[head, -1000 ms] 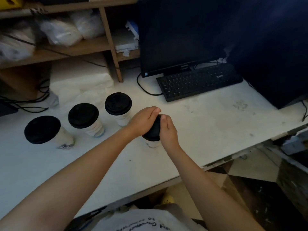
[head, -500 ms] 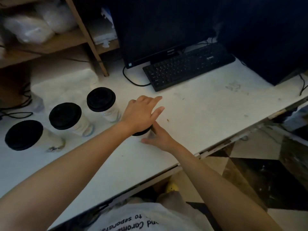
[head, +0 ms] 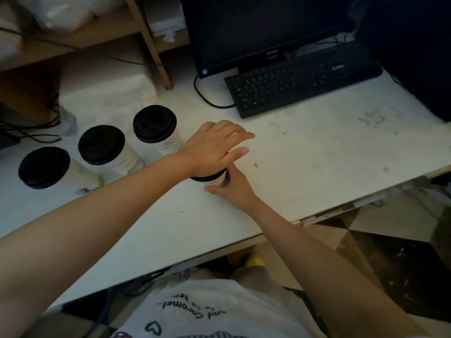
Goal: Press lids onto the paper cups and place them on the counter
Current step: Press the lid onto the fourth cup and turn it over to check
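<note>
Dim, murky light; soft blur throughout; wide-angle bending at edges.

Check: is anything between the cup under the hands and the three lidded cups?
Nothing visible does. The cup stands apart from the nearest lidded cup; the left hand hides part of the counter between.

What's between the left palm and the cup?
The black lid, only its rim showing under the left hand, on the cup the right hand grips. Head view.
</note>
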`<action>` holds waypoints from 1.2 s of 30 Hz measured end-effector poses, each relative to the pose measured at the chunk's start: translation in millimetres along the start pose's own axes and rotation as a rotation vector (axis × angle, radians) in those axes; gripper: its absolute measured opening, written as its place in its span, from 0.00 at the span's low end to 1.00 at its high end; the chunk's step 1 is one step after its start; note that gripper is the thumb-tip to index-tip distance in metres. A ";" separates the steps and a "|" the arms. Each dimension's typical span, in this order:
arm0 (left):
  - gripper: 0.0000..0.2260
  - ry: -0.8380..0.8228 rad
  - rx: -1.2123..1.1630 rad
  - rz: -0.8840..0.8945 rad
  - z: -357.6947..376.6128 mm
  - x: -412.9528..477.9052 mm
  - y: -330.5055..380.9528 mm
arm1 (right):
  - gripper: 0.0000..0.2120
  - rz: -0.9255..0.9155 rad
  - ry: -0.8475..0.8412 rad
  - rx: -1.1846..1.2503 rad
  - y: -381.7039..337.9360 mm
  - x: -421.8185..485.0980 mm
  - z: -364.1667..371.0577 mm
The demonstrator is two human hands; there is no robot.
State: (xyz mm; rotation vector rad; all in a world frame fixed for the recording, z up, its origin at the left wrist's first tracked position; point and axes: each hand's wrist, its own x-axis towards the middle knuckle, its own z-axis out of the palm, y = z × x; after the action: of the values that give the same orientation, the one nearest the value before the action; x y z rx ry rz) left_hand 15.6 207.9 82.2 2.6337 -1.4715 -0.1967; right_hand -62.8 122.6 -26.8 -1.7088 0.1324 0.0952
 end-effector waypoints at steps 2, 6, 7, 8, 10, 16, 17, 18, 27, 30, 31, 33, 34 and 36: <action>0.28 0.073 0.023 -0.065 -2.4 -2.1 -0.7 | 0.35 -0.053 0.116 0.066 1.7 -2.8 9.4; 0.24 0.077 -0.097 -0.524 3.0 -2.9 5.6 | 0.35 -0.056 0.348 0.063 11.6 -6.3 39.7; 0.23 0.059 -0.115 -0.568 5.7 -3.2 7.3 | 0.36 -0.061 0.356 0.028 12.2 -8.4 43.0; 0.22 0.057 -0.111 -0.572 7.4 -4.1 7.9 | 0.36 -0.068 0.333 -0.002 13.9 -8.2 41.3; 0.21 0.082 -0.128 -0.518 6.5 -7.0 6.1 | 0.34 -0.080 0.213 -0.061 16.7 -3.2 22.5; 0.22 0.028 -0.133 -0.388 -5.9 -3.1 0.5 | 0.32 0.026 -0.033 -0.067 14.2 15.9 -14.4; 0.23 0.052 -0.095 -0.467 -4.8 -0.6 4.6 | 0.31 0.032 0.009 -0.034 12.1 12.7 -8.3; 0.25 0.065 -0.069 -0.555 -2.4 2.1 9.0 | 0.31 0.017 0.078 -0.026 11.7 9.4 -1.0; 0.22 0.059 0.090 -0.607 14.2 8.0 15.9 | 0.30 -0.015 0.003 -0.031 18.8 19.7 6.8; 0.21 0.045 0.099 -0.608 14.8 7.8 17.6 | 0.32 0.023 -0.046 0.001 16.8 20.2 3.1; 0.21 0.047 0.101 -0.608 14.2 8.0 17.4 | 0.33 0.025 -0.043 0.011 16.7 19.9 2.7; 0.20 0.049 0.100 -0.599 11.6 8.4 16.2 | 0.34 0.030 -0.033 0.015 13.0 18.6 3.3; 0.20 0.040 0.094 -0.587 10.7 8.0 16.1 | 0.35 0.035 -0.027 0.013 9.2 17.1 3.6; 0.21 0.000 0.084 -0.533 7.8 8.3 15.4 | 0.37 0.022 0.007 0.015 2.8 14.9 4.0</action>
State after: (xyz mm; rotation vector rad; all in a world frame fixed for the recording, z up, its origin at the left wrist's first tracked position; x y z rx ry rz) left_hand 5.6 192.5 76.6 3.0353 -0.7578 -0.1824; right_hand -48.5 125.7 -32.2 -1.6926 0.1570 0.1043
